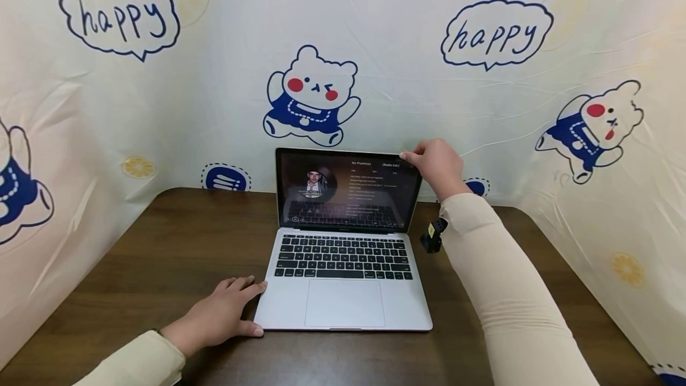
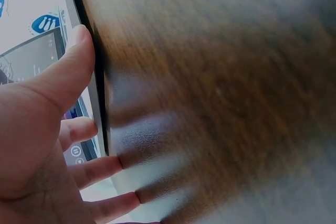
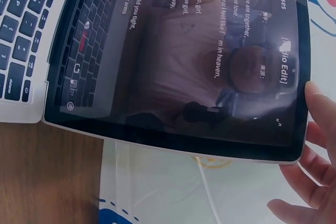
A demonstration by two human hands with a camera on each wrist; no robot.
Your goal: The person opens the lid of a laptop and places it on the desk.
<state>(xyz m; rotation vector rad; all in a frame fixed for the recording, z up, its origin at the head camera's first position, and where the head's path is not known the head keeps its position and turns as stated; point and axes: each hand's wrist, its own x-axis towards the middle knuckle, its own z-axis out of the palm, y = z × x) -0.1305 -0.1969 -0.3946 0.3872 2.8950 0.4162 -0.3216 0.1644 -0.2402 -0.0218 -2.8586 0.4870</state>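
Note:
An open silver laptop point(image 1: 345, 305) lies on the wooden table, its lid raised. Its screen point(image 1: 348, 189) shows a music player with a round picture and lyrics. My right hand point(image 1: 436, 162) pinches the lid's upper right corner, thumb at the front edge and fingers behind, as the right wrist view also shows. At the base's front left corner rests my left hand point(image 1: 222, 314), its thumb and fingers spread against the side edge. In the left wrist view the thumb point(image 2: 79, 61) lies along the laptop's edge and the fingertips touch the table.
The brown table point(image 1: 161, 255) reaches around the laptop on both sides. A patterned curtain point(image 1: 396, 94) with bears and "happy" bubbles hangs right behind the lid and along both sides. A small black device point(image 1: 433, 236) sits at my right wrist.

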